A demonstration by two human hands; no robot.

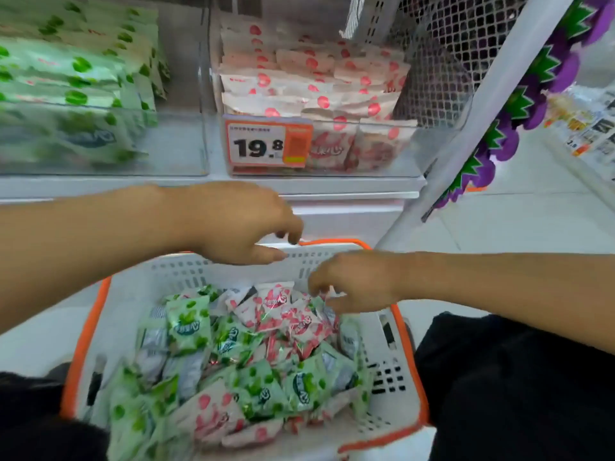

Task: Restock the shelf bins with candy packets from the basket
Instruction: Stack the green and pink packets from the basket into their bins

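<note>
A white basket with an orange rim (83, 331) sits below me, full of green candy packets (188, 324) and pink candy packets (278, 302). My left hand (239, 224) hovers over the basket's far edge, fingers loosely curled, holding nothing. My right hand (349, 281) reaches down onto the pink packets at the far right of the pile; its fingertips touch a packet edge, though a grip is not plain. On the shelf above, a clear bin of green packets (76, 94) stands left and a clear bin of pink packets (312, 91) stands right.
A price tag reading 19.8 (266, 144) hangs on the front of the pink bin. A white shelf upright with purple and green trim (492, 141) slants at the right. Dark clothing (519, 387) flanks the basket on both sides.
</note>
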